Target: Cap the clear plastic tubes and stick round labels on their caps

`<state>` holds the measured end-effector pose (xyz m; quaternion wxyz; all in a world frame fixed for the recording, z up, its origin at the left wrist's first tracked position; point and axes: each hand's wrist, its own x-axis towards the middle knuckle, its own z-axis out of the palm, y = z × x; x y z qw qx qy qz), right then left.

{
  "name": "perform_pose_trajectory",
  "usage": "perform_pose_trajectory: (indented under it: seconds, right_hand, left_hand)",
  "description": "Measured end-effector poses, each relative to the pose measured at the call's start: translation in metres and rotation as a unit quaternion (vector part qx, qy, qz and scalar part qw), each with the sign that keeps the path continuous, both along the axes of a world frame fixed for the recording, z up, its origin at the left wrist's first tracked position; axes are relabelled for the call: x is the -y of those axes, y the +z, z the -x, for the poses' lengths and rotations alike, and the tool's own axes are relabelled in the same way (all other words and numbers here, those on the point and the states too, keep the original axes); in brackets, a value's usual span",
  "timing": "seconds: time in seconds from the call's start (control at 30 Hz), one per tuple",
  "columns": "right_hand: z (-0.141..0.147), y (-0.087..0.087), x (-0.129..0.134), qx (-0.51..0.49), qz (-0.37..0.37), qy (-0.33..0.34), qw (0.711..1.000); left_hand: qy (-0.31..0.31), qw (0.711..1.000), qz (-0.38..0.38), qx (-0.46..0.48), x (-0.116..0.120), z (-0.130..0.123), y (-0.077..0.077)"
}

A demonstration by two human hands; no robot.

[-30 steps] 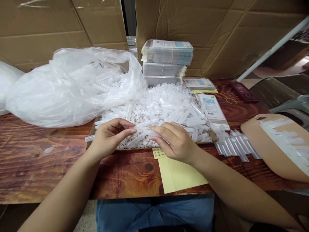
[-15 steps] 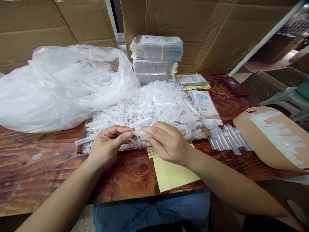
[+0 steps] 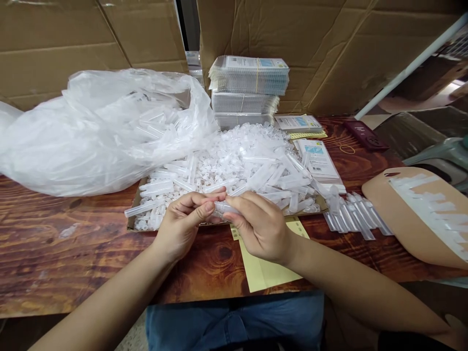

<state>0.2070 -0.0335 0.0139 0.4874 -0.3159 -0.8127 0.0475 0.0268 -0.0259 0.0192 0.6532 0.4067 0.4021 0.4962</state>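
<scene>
Between my fingers is a clear plastic tube, partly covered by both hands. My left hand pinches its left end with thumb and fingers. My right hand is closed round the right part of it. Both hands are held over the front edge of a shallow cardboard tray heaped with translucent plastic tubes and many small clear caps. Below my right hand lies a yellow sticker sheet on the wooden table.
A large clear plastic bag of tubes lies at the left. Behind the tray rise banded stacks of printed packs. To the right are a row of tubes, a beige bin, a dark red device and a rubber band.
The view has shifted a little, so the table things appear further right. My fingers have drawn closer together round the tube, with the left fingertips now further over it.
</scene>
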Motion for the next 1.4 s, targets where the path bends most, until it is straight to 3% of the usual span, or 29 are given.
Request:
perform_pose_trajectory:
  seconds: [0.17,0.37,0.47,0.57,0.63,0.7,0.8,0.93,1.17,1.23,1.4]
  right_hand:
    - [0.004,-0.004,0.003,-0.049,-0.014,0.023,0.998]
    - [0.029,-0.018,-0.004,-0.080,0.002,0.023,0.997]
    - [0.035,-0.009,-0.014,0.021,0.051,0.044,0.997]
    - [0.022,0.016,-0.030,0.160,0.099,0.063,0.980]
    - [0.003,0.031,-0.046,0.229,0.110,0.024,0.967]
    - [-0.017,0.037,-0.066,0.274,0.072,-0.058,0.957]
    - [-0.037,0.027,-0.094,0.336,0.013,-0.122,0.934]
    - [-0.036,0.004,-0.112,0.375,0.026,-0.140,0.916]
    - [-0.028,-0.009,-0.126,0.323,0.061,-0.116,0.937]
    - [-0.023,-0.005,-0.130,0.321,0.095,-0.116,0.935]
    - [-0.004,0.023,-0.128,0.371,0.244,-0.131,0.886]
  left_hand:
    - [-0.020,0.999,-0.045,0.004,0.002,0.000,0.007]
    - [-0.002,0.999,-0.004,0.052,0.003,-0.004,0.011]
    - [0.005,1.000,0.005,0.029,-0.001,0.001,0.006]
    - [0.033,0.999,0.010,0.028,-0.009,0.011,0.002]
    - [0.070,0.997,-0.002,0.029,-0.015,0.016,0.002]
    - [0.099,0.995,-0.025,0.019,-0.019,0.019,0.002]
    - [0.097,0.993,-0.062,-0.019,-0.021,0.020,0.001]
    - [0.058,0.988,-0.105,-0.102,-0.019,0.020,-0.007]
    - [0.037,0.959,-0.168,-0.225,-0.024,0.031,-0.025]
    - [0.019,0.956,-0.173,-0.235,-0.026,0.031,-0.027]
    - [-0.007,0.953,-0.175,-0.249,-0.027,0.030,-0.024]
